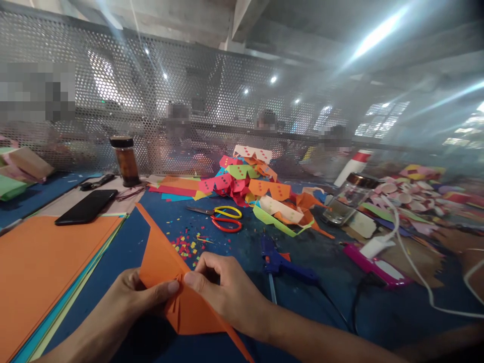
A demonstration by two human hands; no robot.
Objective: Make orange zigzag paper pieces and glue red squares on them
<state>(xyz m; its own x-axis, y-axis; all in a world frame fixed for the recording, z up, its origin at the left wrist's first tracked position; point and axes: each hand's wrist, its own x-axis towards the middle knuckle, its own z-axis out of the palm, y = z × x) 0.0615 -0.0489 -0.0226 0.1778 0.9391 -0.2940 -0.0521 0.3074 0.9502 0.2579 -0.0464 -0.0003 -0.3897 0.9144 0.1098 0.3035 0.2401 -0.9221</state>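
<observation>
A folded sheet of orange paper is held up between my two hands, above the blue tabletop. My left hand pinches it from the left, with the thumb pressed on its face near a few small creases or slits. From the right, my right hand grips the folded edge between thumb and bent fingers. The two thumbs almost meet at the middle of the sheet. Just beyond the paper lie many tiny coloured paper scraps. Scissors with one yellow and one red handle rest behind them.
Stacked coloured sheets lie left, with a black phone at their far edge. A blue glue gun, a magenta power strip and a glass jar stand right. Paper glasses are heaped at the back, before a perforated screen.
</observation>
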